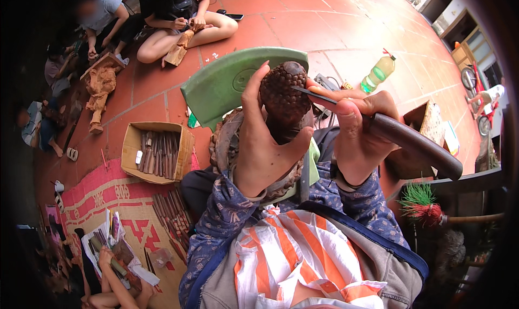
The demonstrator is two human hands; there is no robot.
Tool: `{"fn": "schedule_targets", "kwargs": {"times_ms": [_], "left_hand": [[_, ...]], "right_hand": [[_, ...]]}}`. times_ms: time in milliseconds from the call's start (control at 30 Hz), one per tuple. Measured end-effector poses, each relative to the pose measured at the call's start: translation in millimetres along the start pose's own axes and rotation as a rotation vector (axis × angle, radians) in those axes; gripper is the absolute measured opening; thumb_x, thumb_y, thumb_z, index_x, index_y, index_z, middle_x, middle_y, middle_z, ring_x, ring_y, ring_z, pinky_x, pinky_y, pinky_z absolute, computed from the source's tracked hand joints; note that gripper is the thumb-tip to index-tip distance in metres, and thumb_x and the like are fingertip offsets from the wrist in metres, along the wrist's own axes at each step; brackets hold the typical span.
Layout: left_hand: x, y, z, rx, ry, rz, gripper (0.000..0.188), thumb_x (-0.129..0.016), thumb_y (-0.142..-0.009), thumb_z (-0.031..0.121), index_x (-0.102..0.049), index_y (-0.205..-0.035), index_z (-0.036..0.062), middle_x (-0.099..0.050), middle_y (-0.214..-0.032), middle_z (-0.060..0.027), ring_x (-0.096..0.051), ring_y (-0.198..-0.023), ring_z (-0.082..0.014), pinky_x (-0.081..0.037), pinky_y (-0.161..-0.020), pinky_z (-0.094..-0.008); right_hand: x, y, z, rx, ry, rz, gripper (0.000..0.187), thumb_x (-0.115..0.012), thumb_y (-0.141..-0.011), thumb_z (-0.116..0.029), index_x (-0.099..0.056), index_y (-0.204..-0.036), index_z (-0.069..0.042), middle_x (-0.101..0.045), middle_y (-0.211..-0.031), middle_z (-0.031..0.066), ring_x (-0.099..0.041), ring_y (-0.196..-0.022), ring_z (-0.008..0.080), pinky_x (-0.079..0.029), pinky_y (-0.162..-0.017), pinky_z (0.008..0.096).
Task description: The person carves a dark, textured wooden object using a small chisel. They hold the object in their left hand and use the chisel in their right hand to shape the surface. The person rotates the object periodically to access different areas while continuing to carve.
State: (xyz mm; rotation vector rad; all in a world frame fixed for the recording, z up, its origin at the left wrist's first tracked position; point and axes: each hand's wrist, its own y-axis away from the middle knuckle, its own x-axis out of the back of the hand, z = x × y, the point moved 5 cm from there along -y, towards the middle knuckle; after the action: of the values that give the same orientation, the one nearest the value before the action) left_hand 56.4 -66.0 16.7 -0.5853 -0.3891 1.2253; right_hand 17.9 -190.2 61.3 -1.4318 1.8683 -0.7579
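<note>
My left hand [262,147] is wrapped round a dark brown wooden carving [285,95], its rounded top covered in rows of small knobs like a curled head. In my right hand [357,131] is a carving knife [416,145] with a thick dark wooden handle, gripped close to its narrow metal blade. The blade's tip touches the knobbed surface on the carving's right side. My right fingertips rest near the carving as well. Below the knobs, my left hand and shadow hide much of the carving. A green plastic chair [216,90] stands just behind it.
A cardboard box [132,160] of carving tools stands to the left, with more tools [174,214] on a patterned mat [102,185]. A green bottle [378,73] and a brush [424,206] are at the right. Other people sit carving at the far left, near a wooden figure [100,90].
</note>
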Motion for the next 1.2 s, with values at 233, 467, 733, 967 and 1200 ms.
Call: {"fn": "schedule_targets", "kwargs": {"times_ms": [233,467,733,967,1200], "left_hand": [[-1.1,1.1,-3.8,-0.016,0.016,-0.008,0.087,-0.068,-0.073,0.000,-0.015,-0.142,0.0004,-0.047,-0.124,-0.0201,-0.052,-0.115,-0.0263,-0.044,-0.097,-0.0366],[1.9,0.3,-3.4,0.007,0.028,0.000,0.086,-0.068,-0.073,0.001,-0.017,-0.141,0.0002,-0.045,-0.126,-0.0199,-0.052,-0.115,-0.0258,-0.043,-0.098,-0.0366],[2.7,3.0,-5.2,0.024,0.065,0.010,0.088,-0.069,-0.072,-0.002,-0.016,-0.142,0.0013,-0.045,-0.126,-0.0197,-0.052,-0.115,-0.0253,-0.044,-0.097,-0.0351],[-0.1,2.0,-6.1,0.017,0.065,0.004,0.088,-0.069,-0.072,-0.002,-0.016,-0.142,0.0024,-0.048,-0.124,-0.0193,-0.055,-0.112,-0.0247,-0.047,-0.094,-0.0345],[2.2,2.7,-6.9,0.010,0.048,0.007,0.087,-0.069,-0.072,-0.002,-0.017,-0.142,0.0019,-0.047,-0.125,-0.0199,-0.054,-0.114,-0.0255,-0.046,-0.095,-0.0354]], "right_hand": [[-8.4,1.4,-8.7,0.232,0.095,-0.039,0.020,-0.071,-0.078,0.006,-0.053,-0.087,0.003,-0.067,-0.090,0.0255,-0.068,-0.090,0.0342,-0.054,-0.084,0.0454],[-10.4,10.1,-12.7,0.549,0.369,-0.207,0.021,-0.069,-0.078,0.006,-0.055,-0.094,0.003,-0.062,-0.102,0.0319,-0.064,-0.096,0.0421,-0.052,-0.084,0.0502],[-10.3,12.2,-7.0,0.451,0.247,-0.144,0.024,-0.068,-0.081,0.001,-0.049,-0.095,0.000,-0.062,-0.100,0.0310,-0.064,-0.097,0.0430,-0.052,-0.084,0.0503],[-9.6,12.0,-4.9,0.391,0.269,-0.171,0.022,-0.069,-0.080,0.003,-0.049,-0.089,0.000,-0.064,-0.096,0.0297,-0.065,-0.095,0.0413,-0.053,-0.084,0.0480],[-9.4,11.1,-4.3,0.368,0.252,-0.160,0.021,-0.069,-0.079,0.004,-0.050,-0.086,0.001,-0.064,-0.095,0.0295,-0.065,-0.095,0.0409,-0.053,-0.084,0.0483]]}}
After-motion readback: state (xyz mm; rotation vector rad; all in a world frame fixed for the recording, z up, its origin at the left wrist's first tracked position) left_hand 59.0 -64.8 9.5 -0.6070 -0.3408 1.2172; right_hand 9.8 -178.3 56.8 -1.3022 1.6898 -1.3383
